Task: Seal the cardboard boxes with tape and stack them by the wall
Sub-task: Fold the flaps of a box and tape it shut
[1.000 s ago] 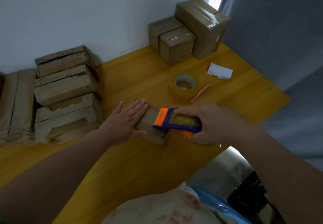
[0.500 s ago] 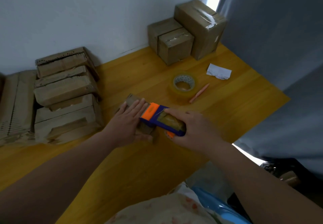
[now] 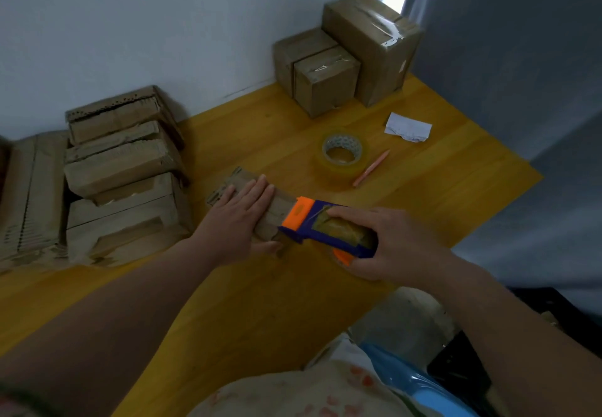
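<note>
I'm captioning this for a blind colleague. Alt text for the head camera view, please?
A person's left hand presses flat on a small cardboard box on a wooden table while the right hand grips a blue and orange tape dispenser at the box's right end. Beyond lie a tape roll and a pen, with taped boxes against the wall.

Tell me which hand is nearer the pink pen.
Right. The right hand, gripping the tape dispenser, is on the near side of the pink pen; the left hand lies flat on the small box, farther off to the pen's left.
</note>
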The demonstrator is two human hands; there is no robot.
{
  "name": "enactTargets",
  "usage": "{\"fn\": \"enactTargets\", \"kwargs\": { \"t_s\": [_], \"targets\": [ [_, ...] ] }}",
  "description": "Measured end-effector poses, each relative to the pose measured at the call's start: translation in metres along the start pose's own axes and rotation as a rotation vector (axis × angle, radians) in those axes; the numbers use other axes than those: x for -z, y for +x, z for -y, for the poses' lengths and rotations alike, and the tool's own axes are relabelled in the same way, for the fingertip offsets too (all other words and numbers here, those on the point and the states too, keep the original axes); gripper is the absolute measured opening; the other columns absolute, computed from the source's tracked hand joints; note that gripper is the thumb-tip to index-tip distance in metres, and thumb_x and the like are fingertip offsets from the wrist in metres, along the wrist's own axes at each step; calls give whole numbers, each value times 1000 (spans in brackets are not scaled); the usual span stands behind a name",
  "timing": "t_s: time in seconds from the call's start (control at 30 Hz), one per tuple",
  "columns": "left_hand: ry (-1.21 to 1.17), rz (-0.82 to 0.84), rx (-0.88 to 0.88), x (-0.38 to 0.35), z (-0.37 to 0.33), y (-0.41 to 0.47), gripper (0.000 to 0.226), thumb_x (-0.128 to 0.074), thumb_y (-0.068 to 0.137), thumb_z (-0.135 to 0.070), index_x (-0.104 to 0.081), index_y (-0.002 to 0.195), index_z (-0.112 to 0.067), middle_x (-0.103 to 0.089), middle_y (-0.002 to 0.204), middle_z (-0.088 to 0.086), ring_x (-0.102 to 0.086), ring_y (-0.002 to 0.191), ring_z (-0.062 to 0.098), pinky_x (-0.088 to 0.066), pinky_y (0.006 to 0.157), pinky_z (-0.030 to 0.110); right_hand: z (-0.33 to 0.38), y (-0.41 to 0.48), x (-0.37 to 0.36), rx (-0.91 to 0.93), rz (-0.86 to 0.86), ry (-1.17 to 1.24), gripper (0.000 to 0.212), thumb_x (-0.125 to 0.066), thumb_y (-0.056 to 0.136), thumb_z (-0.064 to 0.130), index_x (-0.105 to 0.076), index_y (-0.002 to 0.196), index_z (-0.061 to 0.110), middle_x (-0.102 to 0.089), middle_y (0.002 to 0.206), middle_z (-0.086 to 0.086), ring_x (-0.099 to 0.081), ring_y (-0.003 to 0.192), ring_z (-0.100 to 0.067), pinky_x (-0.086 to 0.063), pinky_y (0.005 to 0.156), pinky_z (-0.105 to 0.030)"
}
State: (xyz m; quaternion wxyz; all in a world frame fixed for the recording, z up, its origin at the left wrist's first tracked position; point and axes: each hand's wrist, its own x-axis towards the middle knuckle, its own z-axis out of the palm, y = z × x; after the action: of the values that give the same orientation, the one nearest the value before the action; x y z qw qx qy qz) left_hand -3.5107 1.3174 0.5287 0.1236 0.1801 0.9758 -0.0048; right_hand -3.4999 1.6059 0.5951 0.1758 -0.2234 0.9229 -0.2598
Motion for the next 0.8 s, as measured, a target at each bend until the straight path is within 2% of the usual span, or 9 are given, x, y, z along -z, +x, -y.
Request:
{"fn": "enactTargets", "kwargs": {
  "t_s": [0.1, 0.23, 0.33, 0.53, 0.63, 0.8],
  "targets": [
    [-1, -3, 4, 2, -2, 0, 116, 10, 55, -95, 22, 147, -25, 29, 150, -3, 10, 147, 14, 8, 117, 39, -9, -19, 9, -19, 38, -68, 71, -71, 77, 55, -32, 137, 59, -55, 110, 11, -53, 91, -4, -49, 71, -23],
    [10, 22, 7, 4, -3, -1, 116, 13, 54, -95, 20, 149, -29, 26, 154, 0, 10, 147, 17, 6, 118, 42, -7, -24, 2, -48, 66, -89, 72, -69, 79, 52, -29, 139, 57, -56, 112, 12, -52, 91, -5, -51, 72, -28],
    [15, 39, 9, 6, -4, -1, 111, 1, 58, -93, 19, 149, -31, 20, 158, 4, 10, 148, 20, 5, 118, 43, 8, -11, -2, -102, 111, -101, 71, -69, 80, 46, -30, 139, 56, -53, 104, 11, -53, 83, -9, -48, 66, -24],
    [-16, 60, 29, 7, -8, -1, 109, -6, 60, -85, 20, 149, -27, 22, 158, 6, 13, 147, 21, 8, 117, 48, 43, 12, 8, -115, 177, -221, 65, -65, 82, 39, -37, 140, 47, -59, 105, 7, -57, 91, -16, -53, 74, -32],
    [-8, 83, 24, 7, -7, 1, 108, -4, 61, -85, 22, 148, -26, 24, 157, 8, 15, 147, 21, 10, 116, 48, 53, 20, 14, -154, 182, -222, 63, -65, 79, 38, -43, 136, 48, -54, 95, 9, -53, 86, -14, -46, 65, -29],
    [-6, 110, 20, 9, -8, 2, 107, -2, 62, -84, 23, 148, -26, 26, 156, 8, 17, 146, 20, 11, 115, 48, 59, 34, 24, -219, 210, -211, 65, -70, 73, 41, -49, 133, 47, -44, 89, 13, -49, 84, -12, -44, 63, -28]
  ]
}}
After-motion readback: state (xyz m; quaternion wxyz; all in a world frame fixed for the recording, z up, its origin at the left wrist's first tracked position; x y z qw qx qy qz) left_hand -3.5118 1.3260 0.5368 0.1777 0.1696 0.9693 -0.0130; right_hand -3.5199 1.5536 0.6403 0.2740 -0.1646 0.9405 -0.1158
